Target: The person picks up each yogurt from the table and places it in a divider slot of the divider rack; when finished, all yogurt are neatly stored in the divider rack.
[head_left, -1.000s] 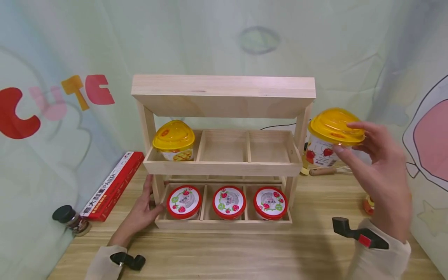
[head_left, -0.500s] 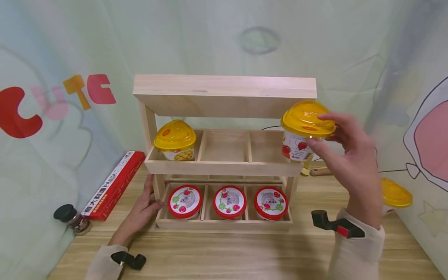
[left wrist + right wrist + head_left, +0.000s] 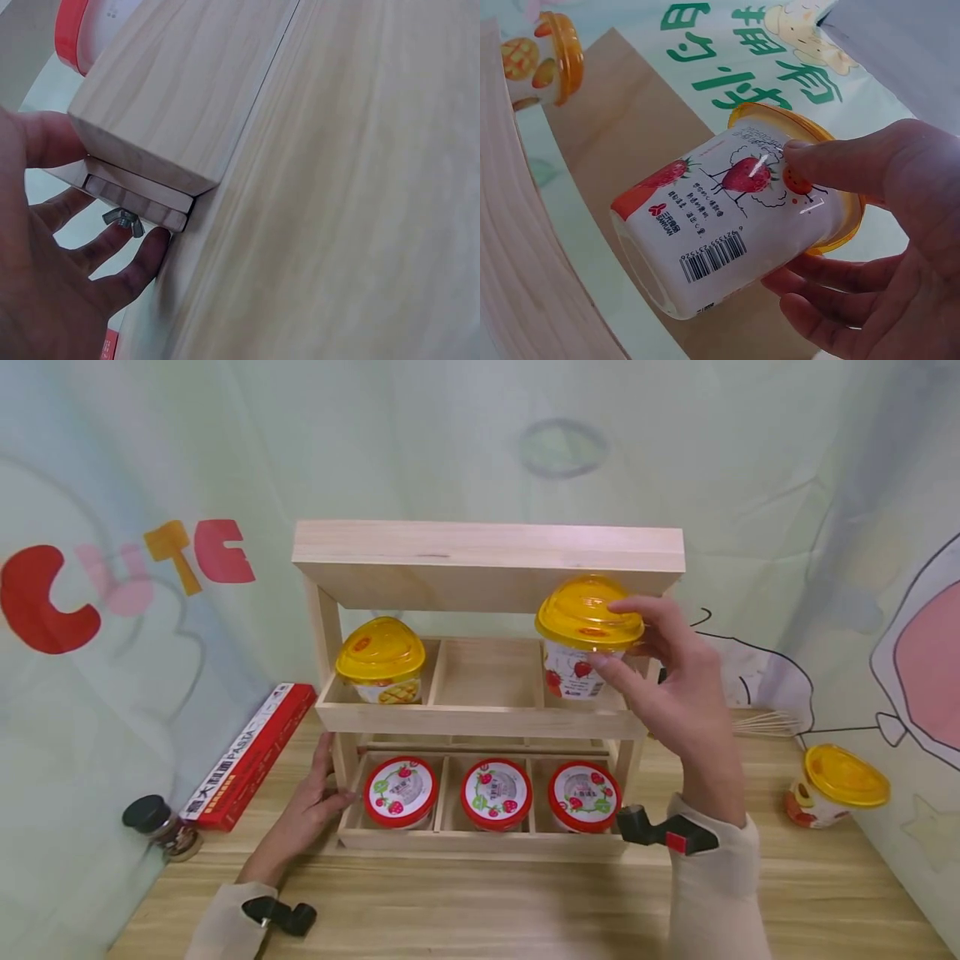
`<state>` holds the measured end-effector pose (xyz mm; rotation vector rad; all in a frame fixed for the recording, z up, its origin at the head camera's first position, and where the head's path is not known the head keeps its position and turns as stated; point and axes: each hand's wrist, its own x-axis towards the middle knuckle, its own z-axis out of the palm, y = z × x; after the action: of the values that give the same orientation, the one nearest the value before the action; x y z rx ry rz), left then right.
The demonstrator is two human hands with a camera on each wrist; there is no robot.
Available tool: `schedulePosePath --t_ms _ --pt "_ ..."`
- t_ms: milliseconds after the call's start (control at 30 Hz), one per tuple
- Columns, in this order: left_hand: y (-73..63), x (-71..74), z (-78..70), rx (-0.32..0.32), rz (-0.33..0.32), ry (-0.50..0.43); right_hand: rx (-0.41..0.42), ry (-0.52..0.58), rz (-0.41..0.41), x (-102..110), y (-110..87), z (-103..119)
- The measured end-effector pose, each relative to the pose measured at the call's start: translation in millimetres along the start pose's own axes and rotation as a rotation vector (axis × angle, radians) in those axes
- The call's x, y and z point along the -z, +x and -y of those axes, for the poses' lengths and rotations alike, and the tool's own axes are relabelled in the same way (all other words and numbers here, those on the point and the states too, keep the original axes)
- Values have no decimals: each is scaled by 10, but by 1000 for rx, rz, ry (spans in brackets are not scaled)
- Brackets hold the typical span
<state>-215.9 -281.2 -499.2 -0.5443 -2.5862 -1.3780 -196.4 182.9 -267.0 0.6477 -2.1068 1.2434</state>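
My right hand (image 3: 675, 672) holds a yogurt cup (image 3: 573, 668) with a yellow domed lid and strawberry print, thumb on its side below the lid. The cup is over the right compartment of the upper tier of a two-tier wooden rack (image 3: 480, 720). Its barcode shows in the right wrist view. My left hand (image 3: 303, 810) grips the rack's lower left corner, with the thumb at the tray edge and the fingers beside a wing nut (image 3: 124, 220). Another yellow-lidded cup (image 3: 382, 656) stands in the upper left compartment. Three red-rimmed cups (image 3: 497, 795) fill the lower tier.
One more yellow-lidded cup (image 3: 843, 785) stands on the table to the right. A whisk (image 3: 768, 723) lies behind the rack's right side. On the left are a red pasta box (image 3: 251, 756) and a black-capped jar (image 3: 161, 828). A printed curtain (image 3: 450, 443) hangs behind.
My right hand has carried the strawberry cup leftward, from beside the rack to over the upper right compartment. The cup on the right of the table has come into full view. My left hand stays put.
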Motion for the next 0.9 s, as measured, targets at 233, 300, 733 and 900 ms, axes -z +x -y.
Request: schedulePosePath --t_ms 233,300,733,900 --pt "-1 0 -5 -25 2 -22 13 41 37 -223 92 5" --pt "-1 -1 4 -27 3 -21 10 45 56 -279 118 6" --pt "3 29 8 -12 7 54 12 25 149 -626 128 -5" --pt "-7 37 11 -15 12 50 29 54 180 -714 112 -17"
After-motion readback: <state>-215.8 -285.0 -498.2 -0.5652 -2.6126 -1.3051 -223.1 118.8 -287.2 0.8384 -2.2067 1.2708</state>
